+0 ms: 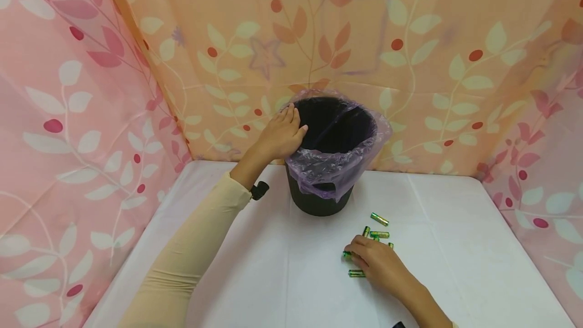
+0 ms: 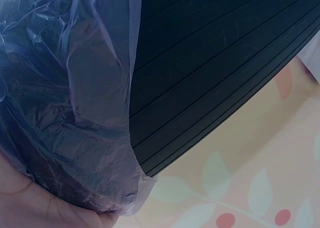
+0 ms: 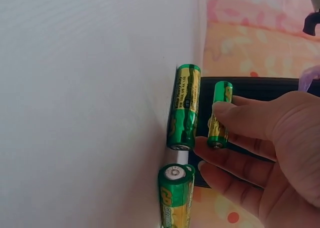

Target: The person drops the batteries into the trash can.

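Observation:
A black bin [image 1: 319, 205] stands at the back of the table, lined with a thin purple plastic bag [image 1: 319, 168] folded out over its rim. My left hand [image 1: 282, 134] rests on the left side of the rim, fingers laid along the bag. In the left wrist view, part of the palm [image 2: 42, 205] lies against the crinkled bag. Low over the table to the bin's front right, my right hand [image 1: 375, 261] pinches a green and gold AA battery [image 3: 218, 130] between thumb and fingers. Another battery [image 3: 185, 108] lies beside the fingertips, with one more [image 3: 175, 198] closer to the camera.
Several loose batteries lie around the right hand, among them one [image 1: 379, 218] farther back and one [image 1: 357, 273] nearer. The white tablecloth [image 1: 255, 267] spreads beneath everything. Floral curtains [image 1: 218, 65] hang behind the bin and on both sides.

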Tool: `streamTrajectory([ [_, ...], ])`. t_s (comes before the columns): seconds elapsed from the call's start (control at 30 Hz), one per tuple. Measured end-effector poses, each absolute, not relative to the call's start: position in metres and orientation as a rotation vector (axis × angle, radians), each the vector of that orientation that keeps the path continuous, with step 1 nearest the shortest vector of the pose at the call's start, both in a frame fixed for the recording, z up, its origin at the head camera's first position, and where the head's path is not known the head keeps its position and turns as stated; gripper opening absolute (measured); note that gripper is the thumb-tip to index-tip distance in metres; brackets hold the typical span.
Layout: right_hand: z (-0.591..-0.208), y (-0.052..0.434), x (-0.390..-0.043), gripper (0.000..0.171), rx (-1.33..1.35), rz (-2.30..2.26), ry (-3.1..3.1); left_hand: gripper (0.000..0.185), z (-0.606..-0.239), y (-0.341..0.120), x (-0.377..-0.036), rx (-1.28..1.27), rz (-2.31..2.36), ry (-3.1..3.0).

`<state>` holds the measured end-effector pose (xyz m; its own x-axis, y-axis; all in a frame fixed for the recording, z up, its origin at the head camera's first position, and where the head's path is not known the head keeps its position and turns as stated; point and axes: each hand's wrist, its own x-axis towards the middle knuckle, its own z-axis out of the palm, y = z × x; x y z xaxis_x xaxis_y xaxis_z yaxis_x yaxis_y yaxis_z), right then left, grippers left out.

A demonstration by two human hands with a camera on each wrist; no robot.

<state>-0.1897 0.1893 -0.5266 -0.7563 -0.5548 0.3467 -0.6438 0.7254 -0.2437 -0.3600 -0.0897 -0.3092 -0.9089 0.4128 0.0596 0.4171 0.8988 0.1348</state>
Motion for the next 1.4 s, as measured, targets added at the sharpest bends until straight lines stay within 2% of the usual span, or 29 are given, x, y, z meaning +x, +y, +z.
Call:
streamTrajectory([
  [0.2, -0.524, 0.192, -0.190, 0.028, 0.955, 0.554, -2.652, 0.069, -0.309, -0.090, -0.359, -0.660, -0.220, -3.031],
  [0.5, -0.525, 0.195, -0.195, 0.026, 1.007, 0.874, -2.489, 0.069, -0.310, -0.090, -0.359, -0.660, -0.231, -3.032],
  [0.77, -0.522, 0.198, -0.197, 0.033, 0.896, 1.039, -2.457, 0.069, -0.311, -0.090, -0.359, -0.654, -0.235, -3.031],
  [1.4, -0.506, 0.211, -0.197, 0.031, 0.690, 1.190, -2.481, 0.069, -0.309, -0.089, -0.359, -0.660, -0.238, -3.024],
])
